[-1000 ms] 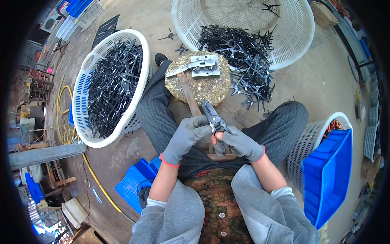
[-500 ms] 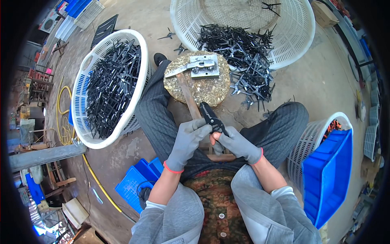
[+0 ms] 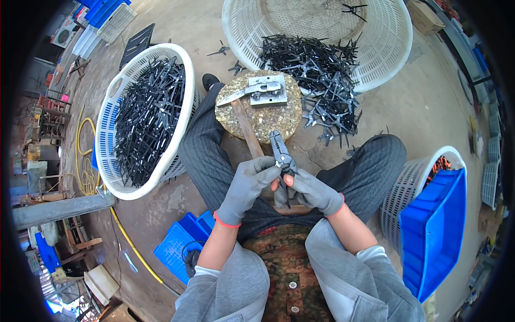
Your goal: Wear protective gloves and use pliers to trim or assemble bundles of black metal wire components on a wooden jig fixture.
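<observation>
Gloved in grey, my left hand [image 3: 247, 185] and my right hand [image 3: 315, 190] meet above my lap, both closed on one dark wire stripper [image 3: 282, 153]. Its toothed jaws point up and away from me, and its handles run down between my hands, partly hidden by the fingers. Bare fingertips show through the right glove, pressed against the tool near its pivot. Just beyond the jaws stands a round, rough stump [image 3: 228, 121]. A hammer [image 3: 245, 126] with a wooden handle rests on it, beside a steel block [image 3: 276, 98].
A white basket [image 3: 189, 80] full of black pliers-like tools stands at the left. More lie in a heap [image 3: 327, 80] spilling from a tipped white basket [image 3: 394, 37] at the far side. Blue crates [image 3: 437, 236] lean by another basket on the right; blue bins [image 3: 179, 241] sit lower left.
The wire stripper has turned in my hands, its flat side now catching more light and its jaws standing more upright. My right fingers have shifted around the handles. The view has tilted slightly.
</observation>
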A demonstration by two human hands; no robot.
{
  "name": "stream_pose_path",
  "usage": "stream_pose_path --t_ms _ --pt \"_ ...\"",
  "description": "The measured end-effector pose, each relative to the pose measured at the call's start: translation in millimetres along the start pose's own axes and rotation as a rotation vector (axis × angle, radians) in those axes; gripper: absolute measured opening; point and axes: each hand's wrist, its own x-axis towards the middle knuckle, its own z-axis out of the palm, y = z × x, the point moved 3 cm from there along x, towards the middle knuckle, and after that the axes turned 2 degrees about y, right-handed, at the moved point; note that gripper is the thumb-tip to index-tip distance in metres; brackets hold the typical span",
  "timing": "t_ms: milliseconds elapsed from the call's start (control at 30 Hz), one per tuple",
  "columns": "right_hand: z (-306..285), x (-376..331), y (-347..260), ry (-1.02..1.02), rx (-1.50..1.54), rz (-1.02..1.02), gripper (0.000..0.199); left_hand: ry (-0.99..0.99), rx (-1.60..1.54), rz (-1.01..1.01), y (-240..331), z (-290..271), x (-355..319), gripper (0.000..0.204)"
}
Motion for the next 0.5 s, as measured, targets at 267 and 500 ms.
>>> stream_pose_path --t_ms 267,500 --pt "1 -1 1 0.043 0.022 0.044 0.041 -0.056 -0.047 -0.037 8 3 -7 0.029" --pt "-2 4 17 0.117 -0.103 0.030 0.035 0.022 -0.033 0.016 -13 -2 -4 0.028"
